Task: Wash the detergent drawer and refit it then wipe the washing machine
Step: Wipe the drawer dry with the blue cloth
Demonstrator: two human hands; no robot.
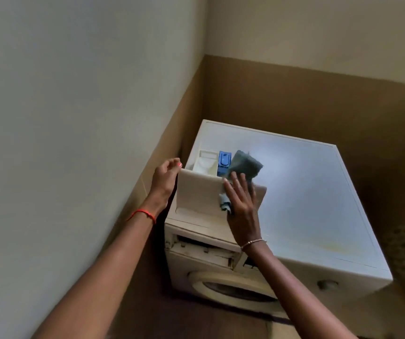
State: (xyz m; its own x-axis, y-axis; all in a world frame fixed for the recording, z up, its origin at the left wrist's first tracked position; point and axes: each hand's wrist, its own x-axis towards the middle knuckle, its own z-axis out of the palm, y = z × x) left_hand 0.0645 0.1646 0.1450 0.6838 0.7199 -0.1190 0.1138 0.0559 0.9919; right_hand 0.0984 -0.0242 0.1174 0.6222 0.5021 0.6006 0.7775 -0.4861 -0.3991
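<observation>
While left grip (pixel 166 178) curls round the drawer (pixel 196 194) edge, right grip (pixel 241 201), spread, presses cloth (pixel 245 165).

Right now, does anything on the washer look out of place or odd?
The detergent drawer rests on top of the washing machine, not in its slot, which gapes open and grimy. The left hand grips it; the right hand presses a cloth to its front.

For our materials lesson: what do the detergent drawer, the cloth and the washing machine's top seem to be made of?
The detergent drawer: probably moulded plastic, off-white, matt; thin walls and rounded corners. The cloth: soft textile, grey-blue; it folds and bunches. The washing machine top: smooth white panel with soft sheen; laminate or painted metal, cannot tell.
</observation>
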